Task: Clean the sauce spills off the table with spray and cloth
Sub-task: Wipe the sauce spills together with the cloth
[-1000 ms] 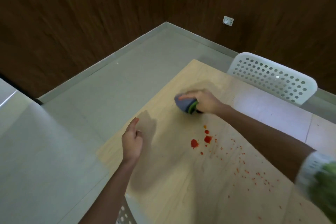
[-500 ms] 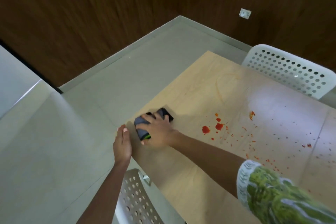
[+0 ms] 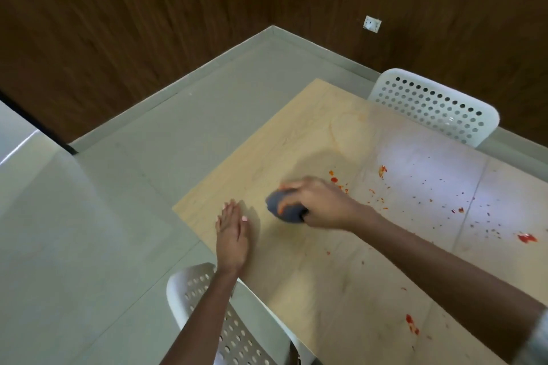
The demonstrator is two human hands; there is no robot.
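We see a dark grey cloth (image 3: 285, 207) bunched into a rounded wad on the pale wooden worktop (image 3: 341, 290), near its left end, carrying an orange smear. Red sauce spills (image 3: 334, 179) lie just beyond and to the right of it: small blobs and a scatter of fine specks. Larger splats sit at the far right (image 3: 526, 238) and near right (image 3: 411, 323).

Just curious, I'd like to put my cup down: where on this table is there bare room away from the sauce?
Bare wood lies at the far corner of the table, between the far chair and the cloth, and along the near edge by the left hand. The sauce spots crowd the stretch beyond the right hand.
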